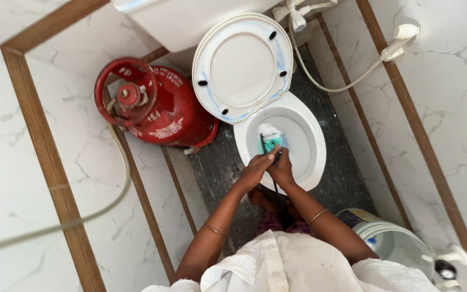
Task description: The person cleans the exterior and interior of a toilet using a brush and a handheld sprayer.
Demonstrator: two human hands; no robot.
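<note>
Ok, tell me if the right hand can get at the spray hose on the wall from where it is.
Probably not without letting go. The right hand grips the brush handle over the toilet bowl together with the left hand. The way to the spray hose is open, though it hangs well beyond the bowl.

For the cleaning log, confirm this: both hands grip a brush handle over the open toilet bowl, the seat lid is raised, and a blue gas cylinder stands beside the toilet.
One detail is wrong: the gas cylinder is red, not blue, as the head view shows. The rest holds: left hand and right hand grip the brush handle over the toilet bowl, seat lid raised.
</note>
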